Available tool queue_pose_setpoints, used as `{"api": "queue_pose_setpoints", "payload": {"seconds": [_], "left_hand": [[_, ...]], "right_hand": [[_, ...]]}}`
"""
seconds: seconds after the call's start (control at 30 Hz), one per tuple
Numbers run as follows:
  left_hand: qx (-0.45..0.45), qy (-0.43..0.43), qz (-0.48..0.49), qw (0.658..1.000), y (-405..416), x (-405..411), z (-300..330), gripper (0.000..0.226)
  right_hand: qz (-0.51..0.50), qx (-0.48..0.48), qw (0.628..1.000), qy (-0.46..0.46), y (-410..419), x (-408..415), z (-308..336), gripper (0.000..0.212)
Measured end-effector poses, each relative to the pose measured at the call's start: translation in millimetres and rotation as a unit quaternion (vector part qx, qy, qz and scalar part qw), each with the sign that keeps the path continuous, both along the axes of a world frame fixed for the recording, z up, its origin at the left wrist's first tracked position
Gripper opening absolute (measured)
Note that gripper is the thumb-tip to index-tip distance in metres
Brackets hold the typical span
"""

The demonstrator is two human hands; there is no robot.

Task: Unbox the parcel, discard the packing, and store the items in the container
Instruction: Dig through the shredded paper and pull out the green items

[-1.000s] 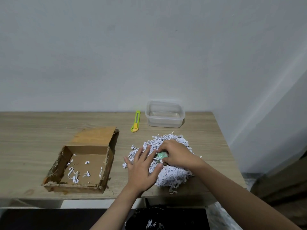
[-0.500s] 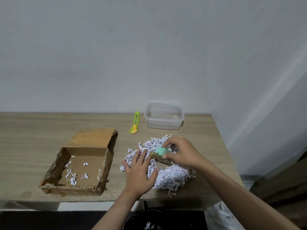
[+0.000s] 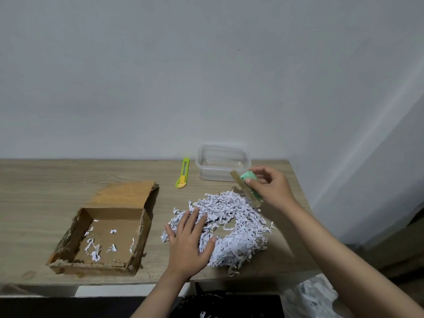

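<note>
A heap of shredded white paper lies on the wooden table, right of the open cardboard box, which holds a few paper scraps. My left hand rests flat on the heap's left side, fingers spread. My right hand is raised above the heap's far right edge, gripping a small green item together with a flat tan strip. They hover just in front of the clear plastic container, which stands at the back with nothing visible in it.
A green and yellow utility knife lies left of the container. The wall runs directly behind the table. The table's right edge is close to my right forearm. Below the front edge sits a dark bag with paper scraps.
My right hand has lifted the green item and tan strip out of the paper heap and carried them back and to the right, toward the container. My left hand stayed on the heap.
</note>
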State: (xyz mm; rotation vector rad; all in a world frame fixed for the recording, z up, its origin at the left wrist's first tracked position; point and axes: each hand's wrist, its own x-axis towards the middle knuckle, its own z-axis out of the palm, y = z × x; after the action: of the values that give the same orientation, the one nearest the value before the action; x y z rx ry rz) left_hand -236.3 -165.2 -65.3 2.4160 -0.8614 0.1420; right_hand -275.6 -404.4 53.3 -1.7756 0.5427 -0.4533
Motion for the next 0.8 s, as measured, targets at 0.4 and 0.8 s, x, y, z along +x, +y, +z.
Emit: {"api": "queue_pose_setpoints", "payload": {"seconds": [0.4, 0.8], "left_hand": [[-0.001, 0.007, 0.003, 1.0, -2.6, 2.9, -1.5, 0.061], [-0.091, 0.027, 0.019, 0.995, -2.0, -0.5, 9.3, 0.062]], "right_hand": [[-0.117, -0.202, 0.959, 0.162, -74.4, -1.9, -79.5, 0.036], [-0.072, -0.287, 0.946, 0.131, -26.0, -10.4, -54.9, 0.032]]}}
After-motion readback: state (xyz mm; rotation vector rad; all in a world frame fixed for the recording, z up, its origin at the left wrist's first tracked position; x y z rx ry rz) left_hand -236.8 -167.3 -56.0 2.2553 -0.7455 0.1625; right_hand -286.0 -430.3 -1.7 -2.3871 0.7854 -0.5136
